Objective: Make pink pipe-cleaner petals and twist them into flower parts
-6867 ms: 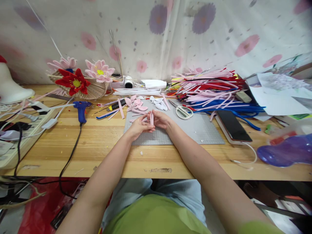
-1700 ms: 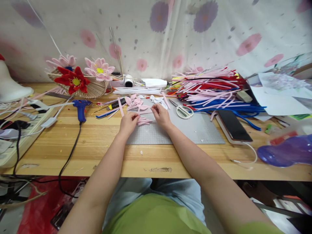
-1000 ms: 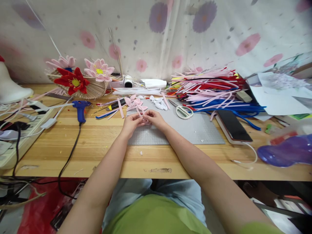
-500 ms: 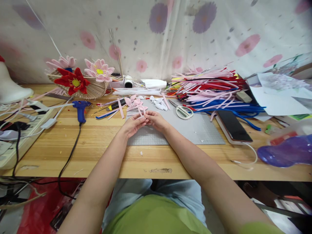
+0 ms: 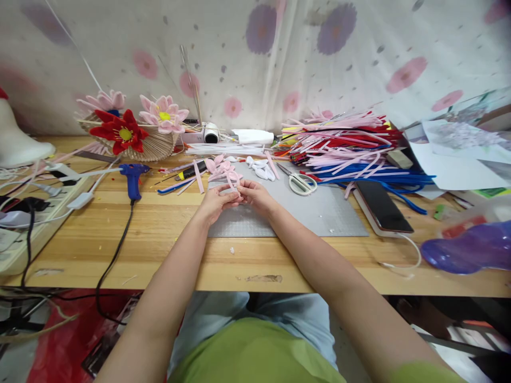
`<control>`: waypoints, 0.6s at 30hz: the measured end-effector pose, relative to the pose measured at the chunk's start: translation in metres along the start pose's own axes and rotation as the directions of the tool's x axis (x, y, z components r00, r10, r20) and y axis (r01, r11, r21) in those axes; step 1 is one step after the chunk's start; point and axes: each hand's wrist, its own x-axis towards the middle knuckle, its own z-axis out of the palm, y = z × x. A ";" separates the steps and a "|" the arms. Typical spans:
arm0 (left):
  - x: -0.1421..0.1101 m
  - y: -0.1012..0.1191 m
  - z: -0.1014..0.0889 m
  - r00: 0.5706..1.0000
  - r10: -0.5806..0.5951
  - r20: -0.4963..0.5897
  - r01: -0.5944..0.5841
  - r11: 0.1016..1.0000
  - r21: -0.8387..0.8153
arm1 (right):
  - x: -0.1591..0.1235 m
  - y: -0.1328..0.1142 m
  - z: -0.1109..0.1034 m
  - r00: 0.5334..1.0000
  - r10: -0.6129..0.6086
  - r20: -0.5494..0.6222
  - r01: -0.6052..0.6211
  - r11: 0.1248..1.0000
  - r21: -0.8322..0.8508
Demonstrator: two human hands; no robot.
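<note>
The left hand (image 5: 215,204) and right hand (image 5: 255,197) meet at the fingertips, both pinching a pink strip (image 5: 231,184) that arches up between them; the fingers hide its lower ends.

Well left of the grip, the glue gun (image 5: 133,181) trails its cord (image 5: 132,211) over the near edge of the table (image 5: 159,223); a wide elbow swing could snag it and drag the gun. Just beyond the grip, pink petals (image 5: 217,166) lie so near that a forward push could scatter them. At the grip, uneven pressure could twist the strip or let it spring loose. To the right, the scissors (image 5: 302,184) point their blades away and leftward, so a careless reach could brush the tips.

For moving, the mat's (image 5: 311,218) left edge sits beneath the left hand. The table's near edge crosses under both forearms. Most room lies right of the grip, over the mat, ending at the phone (image 5: 381,207).
</note>
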 end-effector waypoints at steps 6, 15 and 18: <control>0.001 0.000 -0.007 0.997 -0.065 0.052 0.064 0.998 0.029 | 0.002 -0.003 -0.010 0.999 0.040 0.008 -0.039 0.990 -0.138; 0.000 -0.003 -0.006 0.995 -0.069 0.065 0.067 0.997 0.043 | 0.003 0.000 -0.011 0.999 0.036 0.002 -0.035 0.982 -0.185; 0.000 -0.005 -0.005 0.997 -0.053 0.052 0.050 0.997 0.062 | 0.004 0.003 -0.011 1.000 0.025 0.016 -0.021 0.977 -0.211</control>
